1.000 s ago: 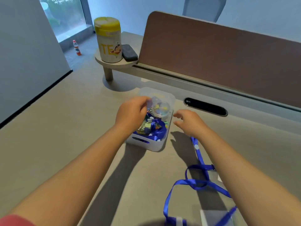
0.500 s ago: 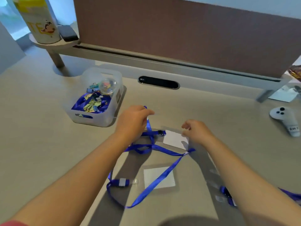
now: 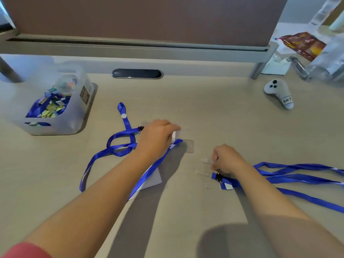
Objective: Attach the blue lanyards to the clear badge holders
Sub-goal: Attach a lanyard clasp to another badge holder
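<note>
My left hand [image 3: 156,136] lies palm down on a clear badge holder [image 3: 187,146] holding a white card, fingers curled over its far edge. A blue lanyard [image 3: 119,146] loops to the left of that hand, and one strand runs under my forearm across a second carded holder [image 3: 155,180]. My right hand [image 3: 227,159] is closed, fingertips pinched at the edge of another clear badge holder [image 3: 204,165]. Just below it lies the black clip [image 3: 219,177] of a second blue lanyard [image 3: 297,176], whose strands trail off to the right.
A translucent white bin [image 3: 81,116] with lanyards and clips stands at the left. A white controller [image 3: 279,94] lies at the back right, near a snack packet [image 3: 303,44] and clear plastic bags. A cable slot [image 3: 137,73] and brown partition [image 3: 141,17] close off the back.
Both hands left the bin and came down to the lanyards. My left hand moved onto the carded holder; my right hand shifted right to the other holder and clip.
</note>
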`<state>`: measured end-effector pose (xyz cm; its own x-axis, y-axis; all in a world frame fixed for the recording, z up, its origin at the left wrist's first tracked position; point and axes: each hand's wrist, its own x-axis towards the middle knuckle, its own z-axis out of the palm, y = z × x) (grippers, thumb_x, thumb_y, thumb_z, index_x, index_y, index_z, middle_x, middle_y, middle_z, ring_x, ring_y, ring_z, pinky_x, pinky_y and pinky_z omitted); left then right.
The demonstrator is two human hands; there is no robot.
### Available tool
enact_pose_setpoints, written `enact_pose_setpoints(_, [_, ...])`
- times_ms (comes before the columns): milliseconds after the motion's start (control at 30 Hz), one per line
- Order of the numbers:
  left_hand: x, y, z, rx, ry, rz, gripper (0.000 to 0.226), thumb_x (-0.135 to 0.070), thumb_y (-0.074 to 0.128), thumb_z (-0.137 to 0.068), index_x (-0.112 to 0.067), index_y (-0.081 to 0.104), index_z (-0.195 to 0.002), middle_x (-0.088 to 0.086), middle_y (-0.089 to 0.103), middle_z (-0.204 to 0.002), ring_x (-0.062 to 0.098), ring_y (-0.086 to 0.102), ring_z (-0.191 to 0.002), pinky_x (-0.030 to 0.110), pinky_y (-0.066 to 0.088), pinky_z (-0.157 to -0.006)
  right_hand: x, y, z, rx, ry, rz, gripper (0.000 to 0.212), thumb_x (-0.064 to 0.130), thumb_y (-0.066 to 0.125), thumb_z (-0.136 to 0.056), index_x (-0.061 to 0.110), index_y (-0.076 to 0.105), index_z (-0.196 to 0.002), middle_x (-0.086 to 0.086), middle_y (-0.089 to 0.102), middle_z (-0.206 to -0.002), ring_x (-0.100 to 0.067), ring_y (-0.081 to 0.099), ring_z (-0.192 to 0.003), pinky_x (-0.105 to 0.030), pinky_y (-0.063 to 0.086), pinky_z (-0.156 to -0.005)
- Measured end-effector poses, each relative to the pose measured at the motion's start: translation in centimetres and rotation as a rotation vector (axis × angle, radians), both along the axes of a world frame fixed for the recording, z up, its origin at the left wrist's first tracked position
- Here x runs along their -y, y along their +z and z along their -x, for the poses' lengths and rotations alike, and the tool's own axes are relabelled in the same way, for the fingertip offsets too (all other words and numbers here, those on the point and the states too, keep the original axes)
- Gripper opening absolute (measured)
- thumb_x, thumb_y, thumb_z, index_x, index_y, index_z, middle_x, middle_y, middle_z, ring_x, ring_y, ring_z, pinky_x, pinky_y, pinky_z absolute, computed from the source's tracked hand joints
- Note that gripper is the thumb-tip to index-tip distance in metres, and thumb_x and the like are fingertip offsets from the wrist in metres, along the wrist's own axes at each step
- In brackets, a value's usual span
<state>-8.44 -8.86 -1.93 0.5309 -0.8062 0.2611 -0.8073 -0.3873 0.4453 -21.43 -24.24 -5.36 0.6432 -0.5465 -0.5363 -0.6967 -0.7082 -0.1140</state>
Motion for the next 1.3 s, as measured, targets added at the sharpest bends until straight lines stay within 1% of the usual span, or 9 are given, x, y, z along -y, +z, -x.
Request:
enact_pose_setpoints(267, [1.1, 1.6, -0.2, -0.120, 0.193, -0.077, 0.033, -0.004, 0.037, -0.093, -0.008, 0.059, -0.117, 0.011, 0.064, -0.116, 0.027, 0.053, -0.108, 0.034, 0.042, -0.084, 0.6, 2.6, -1.4, 0.467, -0.127, 0.050, 0.020, 0.013, 0.047, -0.090, 0.004, 0.058, -0.104, -0.015, 0.066, -0.108, -0.034, 0.058, -0.099, -0.039, 0.046, -0.084])
enact_pose_setpoints(433, [2.3, 5.6, -1.0, -0.309, 0.323, 0.123, 0.022, -0.003, 0.042, -0.089, 0.001, 0.060, -0.101, 0.016, 0.065, -0.093, 0.032, 0.056, -0.088, 0.042, 0.048, -0.076, 1.3, 7.4, -4.4, 0.830, -0.069, 0.173, 0.026, 0.014, 0.045, -0.093, 0.003, 0.063, -0.107, -0.017, 0.067, -0.112, -0.034, 0.060, -0.102, -0.035, 0.043, -0.081])
enact_pose_setpoints(600, [2.8, 9.2, -2.5, -0.495, 0.347, 0.332, 0.010, -0.004, 0.048, -0.089, -0.012, 0.054, -0.090, -0.011, 0.046, -0.068, 0.015, 0.047, -0.072, 0.017, 0.039, -0.059, -0.1, 13.9, -7.3, 1.108, -0.002, 0.106, 0.033, 0.009, 0.040, -0.095, 0.005, 0.057, -0.123, -0.018, 0.063, -0.119, -0.032, 0.058, -0.106, -0.032, 0.041, -0.090])
enact_pose_setpoints(700, [2.8, 10.7, -3.3, -0.578, 0.323, 0.446, 0.017, -0.008, 0.048, -0.091, -0.009, 0.059, -0.105, -0.008, 0.053, -0.078, 0.014, 0.051, -0.083, 0.021, 0.045, -0.067, -1.5, 16.4, -9.2, 1.115, 0.060, 0.019, 0.032, 0.011, 0.042, -0.094, 0.003, 0.060, -0.120, -0.016, 0.066, -0.115, -0.029, 0.059, -0.103, -0.033, 0.043, -0.088])
enact_pose_setpoints(833, [1.9, 11.1, -4.3, -0.668, 0.320, 0.499, 0.031, -0.009, 0.046, -0.093, -0.011, 0.056, -0.122, 0.007, 0.062, -0.110, 0.019, 0.056, -0.102, 0.030, 0.051, -0.084, -3.4, 17.2, -11.2, 1.063, 0.060, -0.106, 0.025, 0.014, 0.045, -0.093, 0.000, 0.066, -0.091, -0.008, 0.059, -0.076, -0.018, 0.052, -0.071, -0.023, 0.038, -0.058])
enact_pose_setpoints(933, [0.7, 10.3, -5.2, -0.665, 0.345, 0.501, 0.035, -0.009, 0.046, -0.093, -0.011, 0.052, -0.127, 0.012, 0.058, -0.126, 0.024, 0.053, -0.115, 0.042, 0.049, -0.097, -4.6, 16.5, -12.3, 1.002, 0.059, -0.105, 0.030, 0.013, 0.045, -0.091, -0.008, 0.061, -0.078, -0.011, 0.052, -0.066, -0.018, 0.043, -0.061, -0.028, 0.035, -0.060])
enact_pose_setpoints(1067, [-1.1, 8.2, -6.1, -0.598, 0.310, 0.526, 0.035, -0.008, 0.047, -0.092, -0.012, 0.053, -0.127, 0.011, 0.060, -0.124, 0.024, 0.054, -0.112, 0.038, 0.050, -0.094, -6.2, 14.6, -12.8, 0.986, 0.047, -0.042, 0.030, 0.013, 0.046, -0.088, -0.005, 0.058, -0.067, -0.016, 0.048, -0.061, -0.020, 0.039, -0.056, -0.031, 0.034, -0.057])
enact_pose_setpoints(1200, [-2.7, 5.4, -6.0, -0.438, 0.264, 0.551, 0.035, -0.009, 0.047, -0.092, -0.011, 0.053, -0.127, 0.011, 0.062, -0.122, 0.013, 0.052, -0.098, 0.015, 0.045, -0.074, -7.8, 12.3, -12.5, 0.998, 0.045, 0.040, 0.031, 0.014, 0.047, -0.088, -0.010, 0.065, -0.081, -0.023, 0.057, -0.069, -0.025, 0.045, -0.063, -0.035, 0.041, -0.061])
enact_pose_setpoints(1300, [-4.0, 3.9, -5.2, -0.310, 0.237, 0.557, 0.035, -0.011, 0.048, -0.092, -0.012, 0.052, -0.127, 0.011, 0.065, -0.119, 0.011, 0.050, -0.092, 0.017, 0.044, -0.072, -9.5, 10.9, -11.5, 1.020, 0.041, 0.079, 0.032, 0.014, 0.046, -0.089, -0.011, 0.065, -0.081, -0.020, 0.055, -0.068, -0.027, 0.047, -0.064, -0.036, 0.044, -0.063])
